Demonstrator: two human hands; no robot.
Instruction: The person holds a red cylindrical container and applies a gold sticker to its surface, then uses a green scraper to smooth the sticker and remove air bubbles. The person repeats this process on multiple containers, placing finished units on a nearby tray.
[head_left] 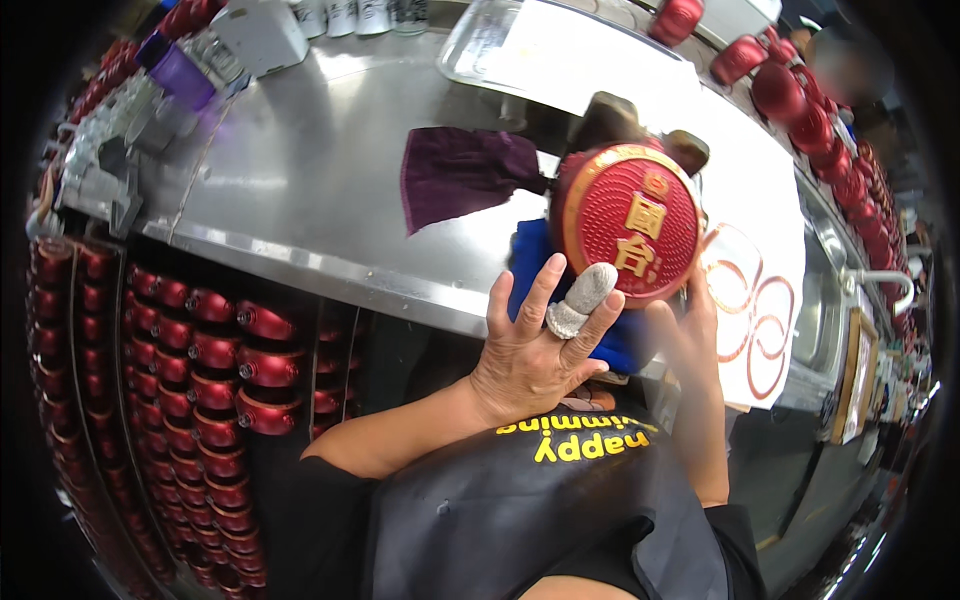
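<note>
A round, flat red bottle (612, 212) with a gold rim and raised gold characters faces up at me over a blue cloth (526, 262). My right hand (694, 325), partly blurred, grips its lower right edge, thumb in front. Just below its lower left edge is my left hand (530, 362), fingers spread and holding nothing; one finger wears a pale fabric finger cot (583, 300). Behind the bottle, dark rounded blocks (606, 118) stick out. A purple cloth (462, 178) lies on the bottle's left.
Thin red and gold rings (770, 340) lie on white paper to the right. Racks of red bottles (208, 350) stand below the steel counter (300, 180). More red bottles (780, 92) line the far right, past a sink tap (885, 280). A metal tray (478, 40) sits at the back.
</note>
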